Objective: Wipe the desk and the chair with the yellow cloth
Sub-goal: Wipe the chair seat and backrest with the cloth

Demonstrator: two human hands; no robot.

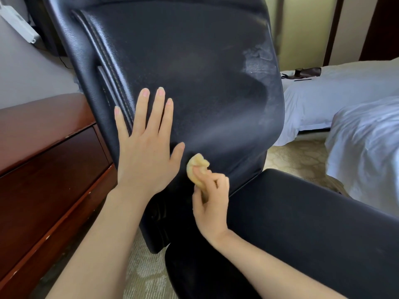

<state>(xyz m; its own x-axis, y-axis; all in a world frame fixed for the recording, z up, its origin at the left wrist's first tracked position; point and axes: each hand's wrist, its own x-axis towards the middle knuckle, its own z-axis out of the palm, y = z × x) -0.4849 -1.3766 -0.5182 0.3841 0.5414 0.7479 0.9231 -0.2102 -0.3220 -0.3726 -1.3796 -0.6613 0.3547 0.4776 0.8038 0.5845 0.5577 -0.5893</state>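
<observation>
A black leather chair fills the middle of the view, its tall backrest [194, 72] leaning toward the upper left and its seat [302, 223] at the lower right. My left hand [146, 147] presses flat on the lower backrest with straight fingers. Just to its right, my right hand [210, 201] grips a bunched yellow cloth [197, 167] and holds it against the bottom of the backrest, close to the seat joint. The dark red wooden desk [43, 158] stands at the left.
Two beds with white bedding [356, 130] lie to the right of the chair, a dark pouch [306, 72] resting on the far one. Patterned carpet [298, 156] covers the floor. A white device [18, 22] hangs on the grey wall at the upper left.
</observation>
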